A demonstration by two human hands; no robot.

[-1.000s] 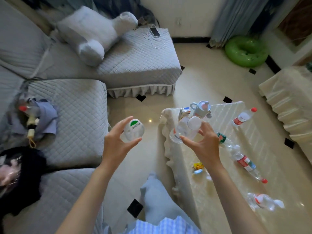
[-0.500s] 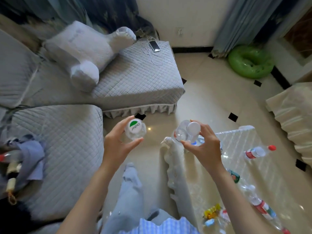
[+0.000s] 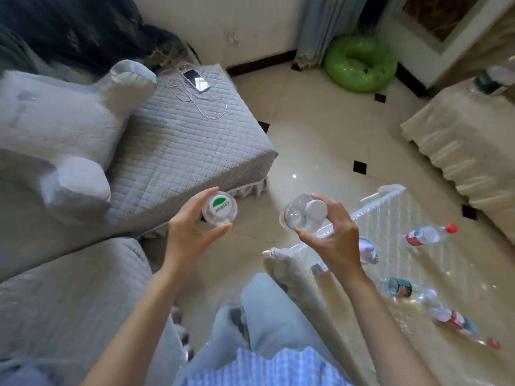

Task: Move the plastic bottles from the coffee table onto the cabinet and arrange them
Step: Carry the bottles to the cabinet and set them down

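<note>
My left hand [image 3: 191,238] grips a clear bottle with a green-and-white cap [image 3: 219,208], seen end-on. My right hand [image 3: 330,235] holds a clear bottle with a plain white cap [image 3: 303,214], also pointing at the camera. Both are held over the floor, left of the coffee table [image 3: 395,215], which has a glossy clear cover. On the table lie a red-capped bottle [image 3: 429,235], a green-labelled bottle [image 3: 398,286] and a red-labelled bottle [image 3: 457,321]. A cloth-covered cabinet [image 3: 459,140] stands at the right, with a bottle [image 3: 493,79] on its far end.
A grey quilted sofa [image 3: 181,151] fills the left, with a large grey plush toy [image 3: 64,129] and a phone with a cable [image 3: 196,80]. A green inflatable ring [image 3: 361,64] lies on the tiled floor by the curtain. My knees in pale jeans [image 3: 267,310] are below.
The view has risen and swung, so the table has slid down and to the right. Both hands kept their bottles and lifted away from the table edge.
</note>
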